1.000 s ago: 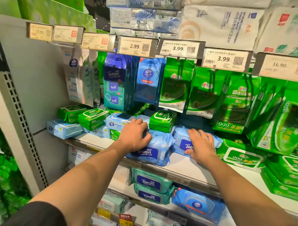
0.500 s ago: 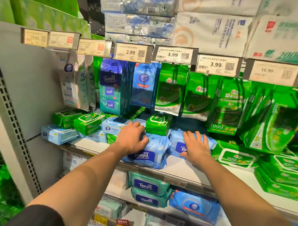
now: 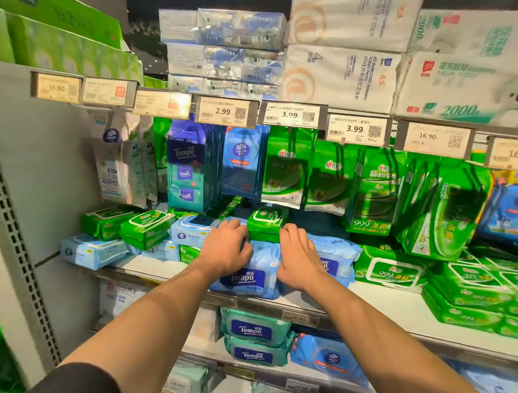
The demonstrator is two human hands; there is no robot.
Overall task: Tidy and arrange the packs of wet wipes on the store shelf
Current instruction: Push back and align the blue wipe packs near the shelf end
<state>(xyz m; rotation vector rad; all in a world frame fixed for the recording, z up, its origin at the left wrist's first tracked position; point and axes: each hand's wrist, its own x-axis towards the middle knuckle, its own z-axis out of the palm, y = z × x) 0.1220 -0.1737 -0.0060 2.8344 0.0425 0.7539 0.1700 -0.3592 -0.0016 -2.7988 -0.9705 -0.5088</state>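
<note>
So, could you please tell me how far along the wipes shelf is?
Done: the green packs at far right sit stacked neatly. In hand: the left hand and right hand both rest on the light blue Tempo packs at the shelf front. Left: the mixed green and blue packs at left lie askew.

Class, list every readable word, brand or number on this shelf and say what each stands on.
"Tempo": light blue pack under the left hand.
"Tempo": teal packs below.
"Vinda": hanging blue pack.
"2.99": price tag.
"3.99": price tag.
"16.90": price tag.
Small print: blurred.
</note>
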